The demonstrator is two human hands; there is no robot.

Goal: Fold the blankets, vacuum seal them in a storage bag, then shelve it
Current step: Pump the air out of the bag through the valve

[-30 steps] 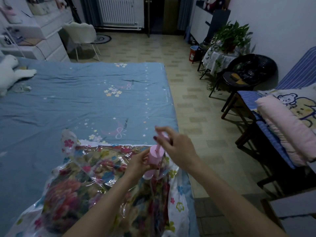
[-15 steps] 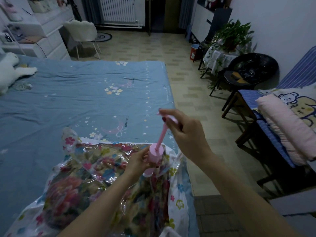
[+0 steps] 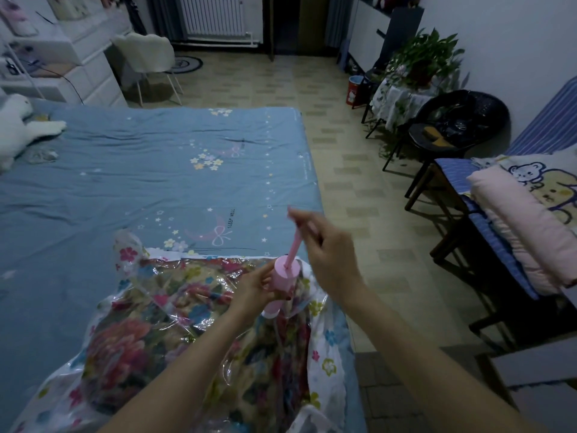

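Dim light fills a bedroom where a blue star-and-flower printed bedsheet [image 3: 156, 170] covers the bed, with a tiled floor to the right. At the near edge lies a clear plastic storage bag printed with small flowers [image 3: 324, 354]; its near end is cut off by the frame, and both forearms cross over it. Inside it, a bright floral folded blanket [image 3: 125, 348] shows through the crinkled film. A pink cylindrical hand pump [image 3: 285, 278] stands tilted on the bag's far right part; its base and the valve beneath are hidden. The left hand [image 3: 253, 287] wraps its fingers around the pump barrel. The right hand [image 3: 327, 254] grips the pink handle at the top of the raised plunger rod [image 3: 295, 245]; motion blur hides the exact finger placement. Far right, a pink folded quilt [image 3: 524, 232] lies on a striped seat.
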